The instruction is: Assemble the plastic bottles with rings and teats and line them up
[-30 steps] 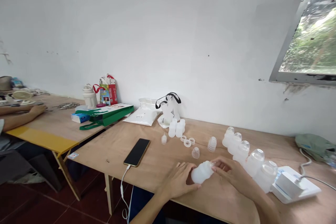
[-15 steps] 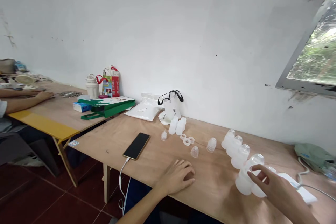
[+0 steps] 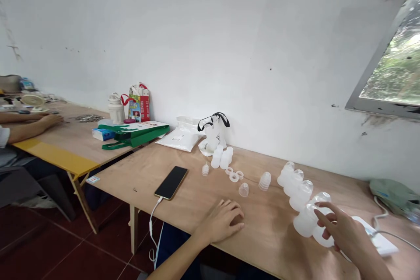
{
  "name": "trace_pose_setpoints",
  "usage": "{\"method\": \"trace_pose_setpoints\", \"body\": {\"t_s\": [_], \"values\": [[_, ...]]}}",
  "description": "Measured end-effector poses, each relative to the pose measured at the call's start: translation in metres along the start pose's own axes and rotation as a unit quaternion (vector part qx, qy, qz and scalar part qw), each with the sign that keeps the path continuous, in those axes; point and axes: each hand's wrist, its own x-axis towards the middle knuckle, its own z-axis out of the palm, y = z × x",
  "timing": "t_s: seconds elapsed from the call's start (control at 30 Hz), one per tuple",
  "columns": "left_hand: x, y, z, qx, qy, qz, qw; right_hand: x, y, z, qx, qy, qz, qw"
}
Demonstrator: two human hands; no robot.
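Note:
My left hand (image 3: 226,222) rests on the wooden table (image 3: 262,232) with fingers loosely curled and apart, holding nothing. At the right, my right hand (image 3: 339,227) is beside a frosted bottle (image 3: 323,232), its thumb and forefinger spread near the tops of the bottles. Another capped bottle (image 3: 305,221) stands just left of it, and several more form a slanting row (image 3: 301,194) toward the wall. Left of the row are stacked clear caps (image 3: 264,181), a single clear cap (image 3: 243,190), white rings (image 3: 234,176), a nipple-topped stack (image 3: 205,169) and two uncapped bottles (image 3: 226,158).
A phone (image 3: 171,182) with a white cable lies left of my left hand. White packages (image 3: 182,134) and a small bag (image 3: 215,135) are by the wall. A white box (image 3: 377,238) and green cloth (image 3: 393,196) lie right. Another person's arm (image 3: 36,126) rests far left.
My right hand has shifted slightly right, its thumb and forefinger now farther apart. The nearest left bottle sits slightly farther back. My left hand has not moved.

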Motion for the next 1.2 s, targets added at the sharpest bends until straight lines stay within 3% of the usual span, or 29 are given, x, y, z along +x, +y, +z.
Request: {"method": "trace_pose_setpoints", "body": {"t_s": [0.2, 0.5, 0.63, 0.87, 0.93, 1.0, 1.1, 1.2], "values": [[0.001, 0.001, -0.001, 0.005, -0.004, -0.002, 1.0, 0.014, 0.015, -0.004, 0.012, -0.071, 0.001, 0.997], [0.0, 0.001, -0.001, 0.004, -0.003, 0.0, 1.0, 0.016, 0.02, -0.007, 0.0, -0.091, -0.005, 0.996], [0.001, 0.002, -0.002, 0.001, -0.003, -0.005, 1.0, 0.006, 0.008, -0.007, 0.007, -0.068, -0.003, 0.998], [0.001, 0.003, -0.003, 0.002, -0.006, -0.008, 1.0, -0.01, -0.021, -0.006, -0.059, 0.059, -0.089, 0.992], [0.001, 0.003, -0.003, 0.003, -0.002, -0.01, 1.0, -0.013, -0.033, 0.002, -0.057, 0.093, -0.125, 0.986], [0.001, 0.002, -0.002, 0.003, 0.003, -0.009, 1.0, -0.018, -0.051, 0.018, -0.03, 0.088, -0.156, 0.983], [0.0, 0.0, 0.001, 0.003, 0.002, -0.005, 1.0, -0.034, -0.083, 0.056, -0.02, -0.043, -0.205, 0.978], [-0.001, -0.005, 0.005, 0.016, 0.005, -0.006, 1.0, -0.053, -0.108, 0.105, -0.044, -0.168, -0.303, 0.937]]}}
